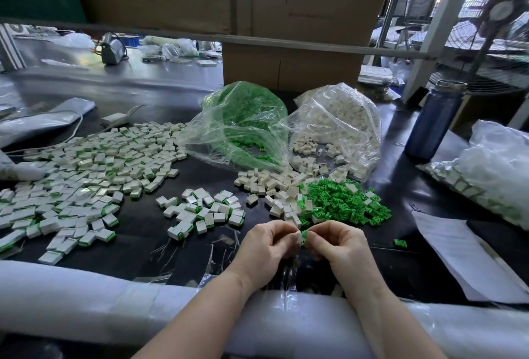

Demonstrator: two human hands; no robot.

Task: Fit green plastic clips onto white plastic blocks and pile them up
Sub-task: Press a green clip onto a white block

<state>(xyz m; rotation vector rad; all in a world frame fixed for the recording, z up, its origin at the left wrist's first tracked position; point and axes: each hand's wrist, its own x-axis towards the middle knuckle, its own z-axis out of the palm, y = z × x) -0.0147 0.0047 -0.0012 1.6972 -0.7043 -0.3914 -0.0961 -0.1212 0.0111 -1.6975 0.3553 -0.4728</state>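
My left hand (pixel 264 245) and my right hand (pixel 339 245) meet at the near middle of the black table. Between their fingertips sits a white block (pixel 297 237) with a green clip (pixel 304 235) against its right side. The left fingers pinch the block, the right fingers pinch the clip. Just beyond lies a heap of loose green clips (pixel 343 204), and to its left a heap of bare white blocks (pixel 274 184). Fitted blocks with green edges lie in a small pile (pixel 206 211) and a large spread (pixel 86 175) to the left.
Two clear bags stand behind the heaps: one of green clips (pixel 246 118), one of white blocks (pixel 340 118). A blue bottle (pixel 435 121) stands at right, another bag of parts (pixel 492 175) and paper sheets (pixel 463 255) beside it. A cardboard box (pixel 292 63) is behind. One stray clip (pixel 400 242) lies at right.
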